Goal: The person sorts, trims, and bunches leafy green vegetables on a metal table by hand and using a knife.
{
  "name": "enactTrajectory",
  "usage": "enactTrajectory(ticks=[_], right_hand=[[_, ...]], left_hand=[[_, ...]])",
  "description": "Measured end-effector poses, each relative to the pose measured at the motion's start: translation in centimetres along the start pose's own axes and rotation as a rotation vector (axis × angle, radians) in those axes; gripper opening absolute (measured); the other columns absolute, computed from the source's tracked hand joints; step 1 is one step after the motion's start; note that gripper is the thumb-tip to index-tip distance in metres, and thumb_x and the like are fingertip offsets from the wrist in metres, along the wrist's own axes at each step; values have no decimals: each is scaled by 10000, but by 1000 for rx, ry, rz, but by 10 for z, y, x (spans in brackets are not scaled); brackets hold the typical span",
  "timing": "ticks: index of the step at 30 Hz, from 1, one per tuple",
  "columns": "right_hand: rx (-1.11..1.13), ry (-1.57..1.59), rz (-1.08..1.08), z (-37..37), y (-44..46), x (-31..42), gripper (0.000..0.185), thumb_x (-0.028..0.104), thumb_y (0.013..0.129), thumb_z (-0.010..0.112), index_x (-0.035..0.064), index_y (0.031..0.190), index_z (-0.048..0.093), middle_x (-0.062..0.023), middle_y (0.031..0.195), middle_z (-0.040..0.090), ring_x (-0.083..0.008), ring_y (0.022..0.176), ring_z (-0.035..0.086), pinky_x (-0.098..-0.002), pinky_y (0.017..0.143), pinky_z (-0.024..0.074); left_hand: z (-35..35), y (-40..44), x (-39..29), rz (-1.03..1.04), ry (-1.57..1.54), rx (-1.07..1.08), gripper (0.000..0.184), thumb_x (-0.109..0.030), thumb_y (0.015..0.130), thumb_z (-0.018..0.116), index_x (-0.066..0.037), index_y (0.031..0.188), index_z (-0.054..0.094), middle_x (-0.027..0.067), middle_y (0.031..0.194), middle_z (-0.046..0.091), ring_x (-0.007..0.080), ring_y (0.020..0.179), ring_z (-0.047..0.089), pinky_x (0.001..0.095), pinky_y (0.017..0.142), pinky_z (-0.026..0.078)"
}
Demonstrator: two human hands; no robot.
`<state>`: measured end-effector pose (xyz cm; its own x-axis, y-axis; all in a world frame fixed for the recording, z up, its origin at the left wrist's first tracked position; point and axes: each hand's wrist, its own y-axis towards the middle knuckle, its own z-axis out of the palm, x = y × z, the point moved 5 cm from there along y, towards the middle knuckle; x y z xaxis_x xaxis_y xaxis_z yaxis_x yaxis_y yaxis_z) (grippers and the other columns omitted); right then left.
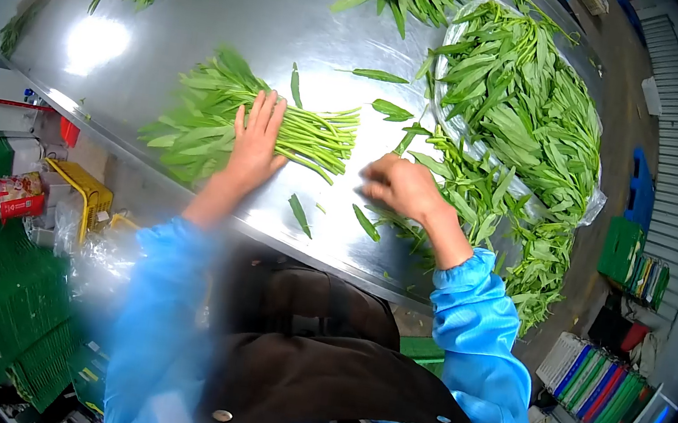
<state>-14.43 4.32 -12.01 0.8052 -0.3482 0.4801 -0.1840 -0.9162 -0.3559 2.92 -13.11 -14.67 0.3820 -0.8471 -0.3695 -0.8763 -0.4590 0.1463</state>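
The green bunch lies on the shiny table, under my left hand. That hand is laid flat over the stems, thumb out to the side. My right hand is near the stem ends with its fingers curled; I can't tell if they pinch anything. I think this bunch is mostly gathered: its stems point one way, but I see no tie. Loose leaves lie around. To the right, a big heap looks not yet sorted, so plenty seems left.
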Motion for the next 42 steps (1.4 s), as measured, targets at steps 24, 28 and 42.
enactTrajectory(ticks=[24,28,42], right_hand=[[-602,926,80,28,-15,92,276,235,919,577,-11,1035,533,-208,863,612,-345,810,609,-372,744,462],[-330,1184,340,113,5,37,330,192,901,631,-33,1127,544,-78,916,650,-118,834,595,-274,764,475],[-40,1580,297,94,-4,47,311,136,775,665,-7,1035,570,-66,820,615,-135,659,586,-253,603,483]], left_hand=[[-14,-52,-77,-765,-1722,-295,293,-94,891,555,16,1161,528,71,1099,613,159,1010,579,316,920,440],[38,-81,-45,-1101,-2032,61,313,-156,910,497,29,1159,533,117,1076,629,242,985,612,400,899,485],[19,-84,-48,-905,-1810,25,240,-30,812,629,-22,1031,531,75,853,606,192,676,624,369,671,547]])
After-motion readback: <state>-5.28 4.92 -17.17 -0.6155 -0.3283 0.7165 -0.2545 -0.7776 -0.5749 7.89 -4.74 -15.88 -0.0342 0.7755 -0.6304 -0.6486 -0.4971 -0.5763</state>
